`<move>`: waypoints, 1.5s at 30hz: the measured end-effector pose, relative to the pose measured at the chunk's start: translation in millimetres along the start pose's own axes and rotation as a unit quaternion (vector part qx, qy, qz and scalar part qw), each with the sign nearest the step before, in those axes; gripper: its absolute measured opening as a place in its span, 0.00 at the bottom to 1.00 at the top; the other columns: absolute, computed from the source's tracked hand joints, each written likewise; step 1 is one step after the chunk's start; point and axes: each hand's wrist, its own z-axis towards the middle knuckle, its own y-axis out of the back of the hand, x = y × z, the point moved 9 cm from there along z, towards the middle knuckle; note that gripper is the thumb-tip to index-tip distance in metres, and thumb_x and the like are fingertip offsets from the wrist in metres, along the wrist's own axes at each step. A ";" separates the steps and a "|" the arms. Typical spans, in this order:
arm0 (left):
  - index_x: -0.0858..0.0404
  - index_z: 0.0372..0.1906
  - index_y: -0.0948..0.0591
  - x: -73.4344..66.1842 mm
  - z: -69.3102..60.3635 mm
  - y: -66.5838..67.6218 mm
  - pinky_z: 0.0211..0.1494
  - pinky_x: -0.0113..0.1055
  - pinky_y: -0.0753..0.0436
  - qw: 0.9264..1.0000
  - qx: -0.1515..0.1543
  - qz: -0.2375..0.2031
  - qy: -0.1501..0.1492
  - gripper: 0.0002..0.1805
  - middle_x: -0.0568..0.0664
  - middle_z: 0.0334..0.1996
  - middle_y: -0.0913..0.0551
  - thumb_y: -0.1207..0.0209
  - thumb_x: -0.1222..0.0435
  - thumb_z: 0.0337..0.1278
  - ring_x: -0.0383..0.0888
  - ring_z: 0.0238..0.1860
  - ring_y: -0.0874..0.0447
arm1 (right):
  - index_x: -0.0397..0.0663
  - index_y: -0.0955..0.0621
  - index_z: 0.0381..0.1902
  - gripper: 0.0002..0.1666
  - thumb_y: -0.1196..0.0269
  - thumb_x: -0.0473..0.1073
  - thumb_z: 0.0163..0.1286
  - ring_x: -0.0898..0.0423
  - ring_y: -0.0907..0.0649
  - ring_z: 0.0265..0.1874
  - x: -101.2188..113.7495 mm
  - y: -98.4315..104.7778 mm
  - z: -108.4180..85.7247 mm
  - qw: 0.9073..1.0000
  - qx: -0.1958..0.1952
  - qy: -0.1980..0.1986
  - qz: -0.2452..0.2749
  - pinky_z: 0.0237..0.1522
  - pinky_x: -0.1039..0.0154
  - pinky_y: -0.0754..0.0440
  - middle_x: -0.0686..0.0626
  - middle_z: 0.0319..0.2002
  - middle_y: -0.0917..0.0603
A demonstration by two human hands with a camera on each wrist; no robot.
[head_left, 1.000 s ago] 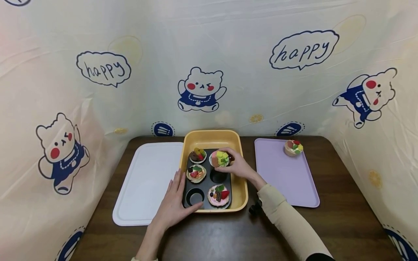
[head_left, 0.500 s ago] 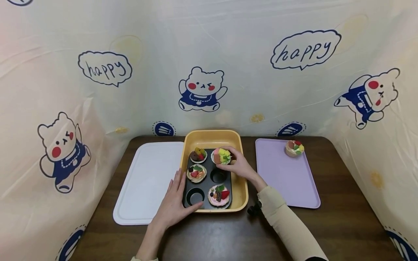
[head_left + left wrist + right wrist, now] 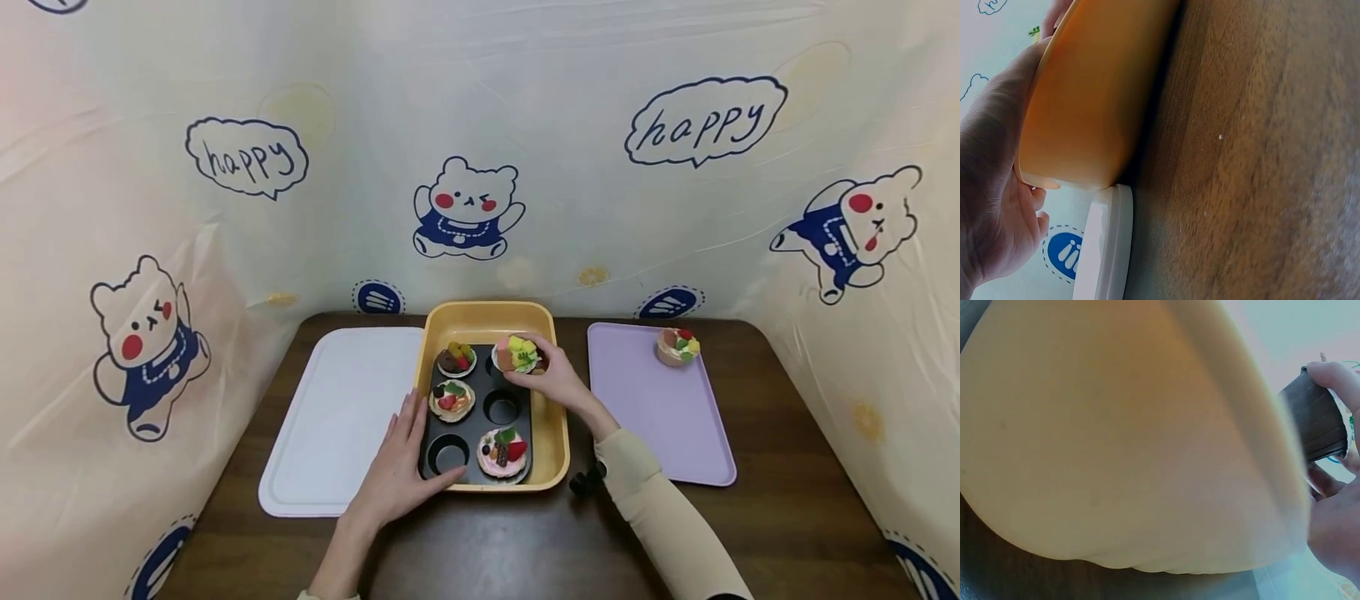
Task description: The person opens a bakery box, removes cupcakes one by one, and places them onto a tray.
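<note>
The right hand (image 3: 557,375) has its thumb and fingers closed round the rim of a tart topped with pink and yellow pieces (image 3: 517,354), pinching it from the side, and we see the tart over the back right part of a dark muffin tin (image 3: 477,433). From the right wrist, its dark tapered side shows past the bin's edge. Just left of the grip we find a chocolate-and-fruit tart (image 3: 457,359), with a cream tart (image 3: 452,401) nearer us; straight towards us from the grip sits a pink-cream tart (image 3: 502,452). The left hand (image 3: 397,467) — thumb spread, fingers straight — rests against the yellow bin (image 3: 551,425) round the tin. Well right of the grip lies a lilac tray (image 3: 652,408) bearing another tart (image 3: 677,347); left, beyond the bin, we see a white board (image 3: 345,417).
</note>
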 end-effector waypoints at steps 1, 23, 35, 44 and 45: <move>0.58 0.92 0.53 -0.3 0.1 0.7 0.94 0.60 0.51 1.000 0.000 0.000 -0.001 0.74 0.50 0.93 0.65 0.29 0.26 0.51 0.56 0.93 0.59 | 0.42 0.22 0.74 0.39 0.23 0.32 0.67 0.60 0.17 0.50 0.3 1.4 -0.5 1.000 -0.003 0.000 0.002 0.56 0.58 0.14 0.35 0.61 0.15; 0.58 0.92 0.54 1.4 0.8 2.4 0.94 0.59 0.51 1.000 0.002 0.004 0.003 0.75 0.52 0.93 0.64 0.28 0.27 0.51 0.57 0.93 0.59 | 0.41 0.25 0.77 0.41 0.23 0.35 0.69 0.62 0.20 0.51 -15.0 69.3 -12.9 0.996 -0.075 -0.041 -0.024 0.53 0.72 0.18 0.33 0.67 0.20; 0.60 0.91 0.52 0.6 0.1 1.9 0.93 0.61 0.49 1.000 -0.007 0.003 -0.001 0.74 0.55 0.93 0.61 0.29 0.26 0.51 0.61 0.93 0.56 | 0.42 0.28 0.79 0.43 0.24 0.40 0.71 0.56 0.21 0.48 -41.1 104.0 -18.3 0.987 -0.114 -0.090 -0.069 0.43 0.72 0.22 0.33 0.67 0.21; 0.59 0.91 0.52 -1.3 -0.3 0.8 0.93 0.61 0.48 1.000 -0.008 0.005 -0.002 0.74 0.55 0.93 0.61 0.29 0.26 0.52 0.61 0.92 0.55 | 0.39 0.33 0.82 0.46 0.25 0.40 0.73 0.43 0.23 0.66 -59.5 136.0 -23.5 0.978 -0.151 -0.121 -0.083 0.54 0.69 0.23 0.31 0.75 0.27; 0.59 0.91 0.52 -1.7 -0.3 1.0 0.93 0.61 0.48 1.000 -0.008 0.005 -0.003 0.74 0.55 0.93 0.61 0.29 0.26 0.52 0.62 0.92 0.55 | 0.38 0.33 0.82 0.46 0.26 0.39 0.73 0.42 0.23 0.67 -61.3 138.8 -23.7 0.977 -0.155 -0.122 -0.082 0.57 0.66 0.23 0.31 0.76 0.28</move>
